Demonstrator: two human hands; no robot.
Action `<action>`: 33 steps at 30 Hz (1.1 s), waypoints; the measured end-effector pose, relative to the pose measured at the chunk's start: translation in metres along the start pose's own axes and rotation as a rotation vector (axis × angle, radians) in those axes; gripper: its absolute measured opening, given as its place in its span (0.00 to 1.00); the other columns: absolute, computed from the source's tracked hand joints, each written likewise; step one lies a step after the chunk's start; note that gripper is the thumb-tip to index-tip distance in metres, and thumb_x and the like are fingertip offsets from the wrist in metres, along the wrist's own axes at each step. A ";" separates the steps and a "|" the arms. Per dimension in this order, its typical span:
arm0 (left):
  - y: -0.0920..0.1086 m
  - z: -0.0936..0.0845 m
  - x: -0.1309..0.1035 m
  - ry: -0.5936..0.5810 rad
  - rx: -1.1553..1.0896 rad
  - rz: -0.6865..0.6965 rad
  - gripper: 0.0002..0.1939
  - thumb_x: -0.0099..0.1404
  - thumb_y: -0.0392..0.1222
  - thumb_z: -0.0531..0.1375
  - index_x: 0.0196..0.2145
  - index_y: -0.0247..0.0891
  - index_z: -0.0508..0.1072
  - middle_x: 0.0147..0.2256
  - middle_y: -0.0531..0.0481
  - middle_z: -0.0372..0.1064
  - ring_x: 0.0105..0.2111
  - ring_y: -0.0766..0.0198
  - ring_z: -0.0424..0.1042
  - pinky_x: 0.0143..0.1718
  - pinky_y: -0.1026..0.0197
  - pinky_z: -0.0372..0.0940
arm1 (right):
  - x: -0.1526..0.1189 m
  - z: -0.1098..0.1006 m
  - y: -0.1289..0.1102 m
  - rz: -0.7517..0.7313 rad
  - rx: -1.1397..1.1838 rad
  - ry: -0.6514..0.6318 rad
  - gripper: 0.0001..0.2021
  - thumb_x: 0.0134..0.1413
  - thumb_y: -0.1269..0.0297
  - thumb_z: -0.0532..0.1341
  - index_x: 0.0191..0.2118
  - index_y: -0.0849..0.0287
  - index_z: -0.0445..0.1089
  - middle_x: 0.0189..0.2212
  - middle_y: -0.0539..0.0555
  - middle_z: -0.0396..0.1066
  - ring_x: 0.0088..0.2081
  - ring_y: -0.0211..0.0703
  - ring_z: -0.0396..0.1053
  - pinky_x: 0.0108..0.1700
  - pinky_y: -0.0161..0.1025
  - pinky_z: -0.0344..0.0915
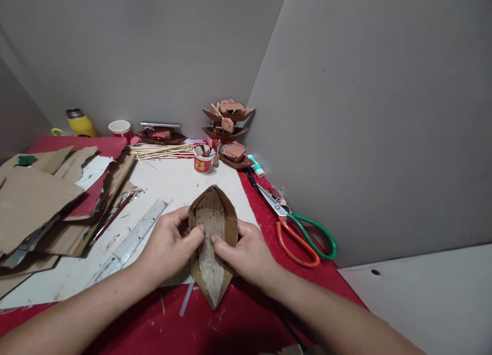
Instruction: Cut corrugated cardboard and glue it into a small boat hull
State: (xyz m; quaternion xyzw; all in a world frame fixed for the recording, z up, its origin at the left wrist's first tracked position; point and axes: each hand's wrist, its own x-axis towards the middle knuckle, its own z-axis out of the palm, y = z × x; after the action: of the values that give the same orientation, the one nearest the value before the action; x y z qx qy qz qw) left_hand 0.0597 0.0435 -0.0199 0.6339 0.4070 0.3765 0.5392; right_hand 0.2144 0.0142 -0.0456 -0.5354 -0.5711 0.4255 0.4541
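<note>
A small cardboard boat hull (pixel 212 250), pointed at both ends, is held between my two hands over the front edge of the white board. Its inside faces up and shows a ridged, pale floor with brown side walls. My left hand (pixel 179 242) grips the left wall, its thumb pressed on the floor and its fingers behind the hull. From the other side my right hand (pixel 246 250) does the same, thumb tip inside near the middle. The fingers under the hull are mostly hidden.
Torn cardboard sheets (pixel 42 206) pile up at left beside a metal ruler (pixel 130 242). Scissors (pixel 286 211) with red and green handles lie at right. Behind are a paper cup (pixel 203 163), wooden sticks (pixel 161 151), finished model boats (pixel 228 119) and a glue tube (pixel 255 166).
</note>
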 end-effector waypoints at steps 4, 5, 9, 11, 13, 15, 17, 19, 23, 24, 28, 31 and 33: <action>0.000 0.002 -0.001 -0.064 -0.029 -0.036 0.09 0.55 0.33 0.56 0.35 0.35 0.74 0.28 0.54 0.72 0.31 0.63 0.70 0.34 0.65 0.66 | 0.002 -0.003 -0.003 0.032 -0.003 0.053 0.05 0.45 0.65 0.59 0.26 0.61 0.68 0.21 0.48 0.67 0.23 0.36 0.63 0.24 0.31 0.62; -0.002 0.003 -0.001 -0.096 -0.040 -0.060 0.10 0.55 0.33 0.56 0.35 0.35 0.74 0.28 0.54 0.72 0.32 0.63 0.71 0.34 0.64 0.66 | 0.002 -0.004 -0.004 0.040 -0.010 0.077 0.05 0.45 0.64 0.59 0.26 0.62 0.68 0.21 0.49 0.67 0.23 0.37 0.63 0.24 0.32 0.62; -0.011 0.007 -0.003 -0.209 -0.070 -0.149 0.08 0.54 0.31 0.56 0.32 0.35 0.73 0.25 0.55 0.70 0.27 0.65 0.68 0.30 0.66 0.63 | 0.002 -0.007 -0.006 0.027 -0.069 0.148 0.07 0.44 0.63 0.60 0.24 0.61 0.66 0.20 0.49 0.66 0.23 0.37 0.62 0.24 0.32 0.62; -0.016 0.008 -0.004 -0.230 -0.065 -0.170 0.06 0.54 0.31 0.55 0.29 0.35 0.71 0.24 0.56 0.67 0.24 0.67 0.65 0.27 0.67 0.60 | 0.001 -0.006 -0.005 0.022 -0.082 0.156 0.07 0.45 0.63 0.59 0.23 0.61 0.66 0.20 0.49 0.65 0.23 0.37 0.62 0.24 0.32 0.61; -0.019 0.009 -0.005 -0.230 -0.072 -0.176 0.04 0.53 0.31 0.55 0.27 0.35 0.69 0.23 0.57 0.65 0.23 0.69 0.63 0.25 0.68 0.58 | 0.001 -0.004 -0.004 0.017 -0.087 0.159 0.07 0.45 0.63 0.59 0.24 0.61 0.66 0.20 0.49 0.65 0.23 0.37 0.61 0.24 0.32 0.61; -0.020 0.009 -0.006 -0.224 -0.087 -0.175 0.03 0.53 0.31 0.55 0.26 0.35 0.68 0.23 0.58 0.64 0.22 0.70 0.61 0.24 0.68 0.57 | 0.001 -0.003 -0.002 0.010 -0.089 0.161 0.07 0.45 0.63 0.59 0.23 0.61 0.65 0.20 0.49 0.64 0.23 0.37 0.60 0.24 0.32 0.60; -0.019 0.009 -0.006 -0.221 -0.098 -0.171 0.03 0.53 0.31 0.55 0.26 0.34 0.68 0.23 0.57 0.64 0.23 0.70 0.61 0.25 0.68 0.58 | 0.001 -0.003 -0.002 0.010 -0.079 0.162 0.07 0.45 0.63 0.59 0.24 0.61 0.66 0.20 0.49 0.65 0.23 0.37 0.61 0.24 0.32 0.61; -0.018 0.008 -0.005 -0.229 -0.102 -0.174 0.03 0.53 0.31 0.55 0.27 0.34 0.69 0.24 0.56 0.65 0.24 0.69 0.62 0.26 0.68 0.58 | 0.001 -0.003 -0.002 0.021 -0.068 0.161 0.07 0.45 0.63 0.59 0.25 0.62 0.67 0.21 0.49 0.66 0.23 0.37 0.62 0.24 0.33 0.61; -0.015 0.006 -0.003 -0.267 -0.126 -0.180 0.06 0.52 0.33 0.56 0.30 0.33 0.71 0.26 0.55 0.67 0.27 0.67 0.64 0.29 0.66 0.60 | 0.001 -0.006 -0.002 -0.001 -0.058 0.182 0.07 0.45 0.63 0.59 0.25 0.62 0.68 0.22 0.51 0.68 0.25 0.39 0.64 0.26 0.34 0.64; -0.015 0.005 -0.003 -0.273 -0.127 -0.181 0.06 0.52 0.33 0.57 0.30 0.33 0.71 0.26 0.55 0.66 0.27 0.67 0.63 0.29 0.66 0.60 | 0.001 -0.007 -0.002 -0.012 -0.054 0.188 0.07 0.46 0.62 0.59 0.26 0.62 0.68 0.23 0.52 0.68 0.25 0.39 0.64 0.26 0.34 0.64; -0.018 0.005 -0.003 -0.306 -0.129 -0.203 0.07 0.50 0.31 0.56 0.30 0.34 0.70 0.25 0.56 0.64 0.26 0.68 0.61 0.28 0.67 0.58 | 0.004 -0.008 -0.001 -0.030 -0.063 0.214 0.07 0.46 0.63 0.60 0.27 0.62 0.69 0.24 0.52 0.70 0.26 0.40 0.66 0.27 0.34 0.65; -0.025 0.006 -0.002 -0.340 -0.184 -0.209 0.05 0.52 0.31 0.55 0.29 0.34 0.69 0.25 0.57 0.63 0.25 0.69 0.59 0.28 0.67 0.57 | 0.004 -0.008 -0.002 -0.056 -0.080 0.226 0.07 0.46 0.63 0.59 0.25 0.62 0.68 0.23 0.51 0.68 0.24 0.39 0.64 0.25 0.33 0.64; -0.028 0.007 -0.002 -0.355 -0.214 -0.206 0.03 0.53 0.31 0.55 0.28 0.35 0.68 0.24 0.57 0.62 0.25 0.70 0.59 0.28 0.67 0.57 | 0.003 -0.007 -0.003 -0.087 -0.089 0.229 0.07 0.46 0.64 0.59 0.24 0.61 0.66 0.21 0.50 0.66 0.23 0.37 0.62 0.24 0.32 0.62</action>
State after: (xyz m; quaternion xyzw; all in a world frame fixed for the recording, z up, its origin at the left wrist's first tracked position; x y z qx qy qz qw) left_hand 0.0623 0.0419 -0.0484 0.5847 0.3261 0.2431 0.7019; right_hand 0.2208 0.0168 -0.0413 -0.5750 -0.5565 0.3157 0.5100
